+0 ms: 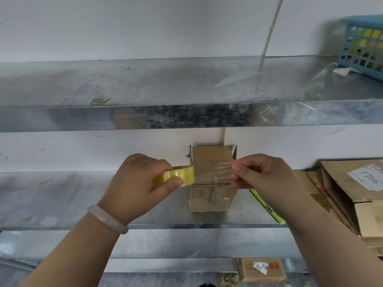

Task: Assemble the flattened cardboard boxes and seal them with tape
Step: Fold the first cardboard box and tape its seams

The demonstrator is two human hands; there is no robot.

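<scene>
Midway through the job, a person stretches a strip of clear tape point(211, 170) just above a small brown cardboard box point(207, 200) standing upright on a galvanised metal shelf point(83, 199). The left hand point(141, 183) grips a yellow roll of tape point(176, 176), fingers and thumb curled round it. The right hand point(263, 175) pinches the strip's free end between fingertips. The box looks already folded into shape, its top flaps down and meeting at a seam (scraps of older tape cling to its front). By the look of it the new strip is not yet pressed on, so sealing and cutting remain. To the right, a stack of flattened brown cardboard boxes point(352, 195) awaits assembly, with a lime-green stick-shaped tool point(267, 208) lying between it and the box.
</scene>
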